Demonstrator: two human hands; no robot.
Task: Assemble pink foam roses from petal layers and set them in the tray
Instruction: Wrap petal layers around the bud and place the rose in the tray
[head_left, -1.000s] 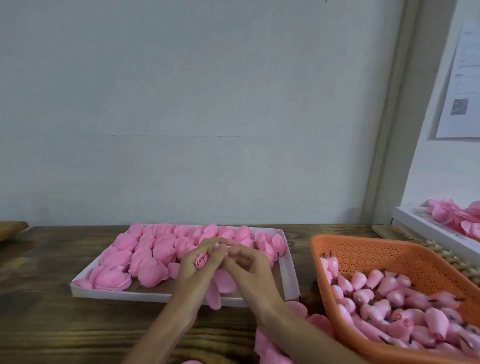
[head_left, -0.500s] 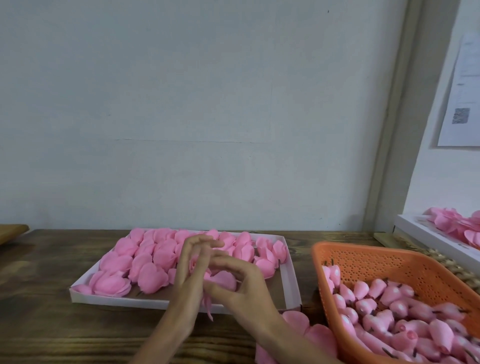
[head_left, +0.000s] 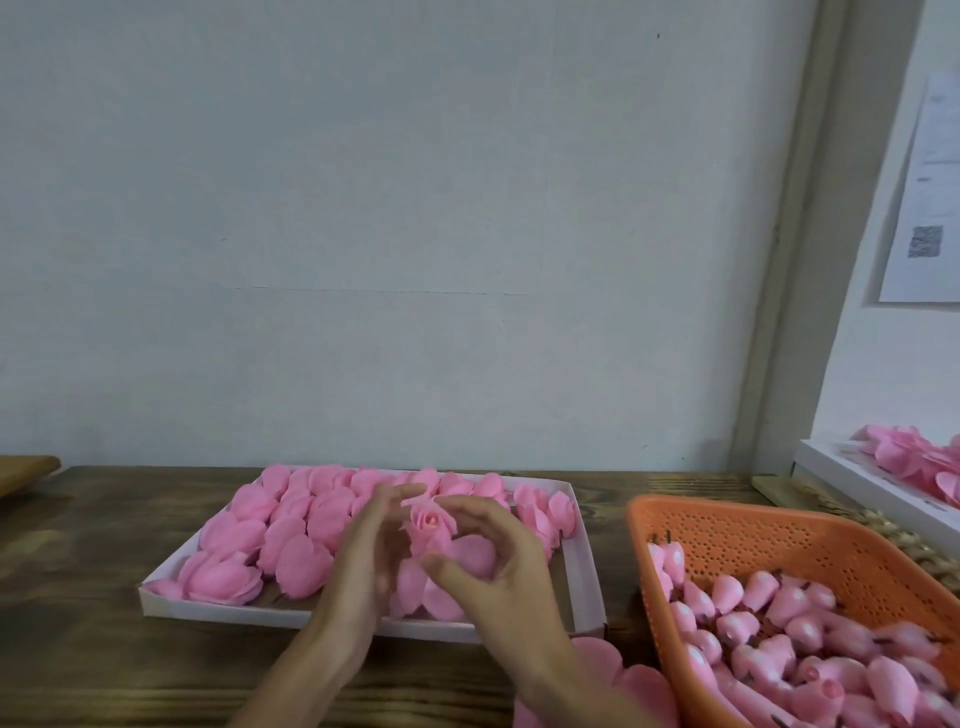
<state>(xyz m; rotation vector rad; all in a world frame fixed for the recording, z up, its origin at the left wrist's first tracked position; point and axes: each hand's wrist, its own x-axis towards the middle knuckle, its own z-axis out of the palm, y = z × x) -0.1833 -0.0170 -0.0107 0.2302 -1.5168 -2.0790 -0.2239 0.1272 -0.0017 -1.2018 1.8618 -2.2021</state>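
While its bud points up, axis upright, the rose (head_left: 431, 526) hangs over the tray (head_left: 582, 571), toward three o'clock; the right hand (head_left: 498, 566) curls round it from three, the blurred left hand (head_left: 371, 556) presses straight fingers at nine.

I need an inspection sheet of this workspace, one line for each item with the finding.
Surface: dark wooden table.
Job's things: white tray of finished roses; one rose between the hands; orange basket of buds; loose petal layers at the near edge.
Clutter: second tray of petals at right; wooden board at left.
Grippers: left hand flat beside the rose, blurred; right hand curled round it.
Cables: nothing seen.
Surroundings: pale wall; paper with a code.
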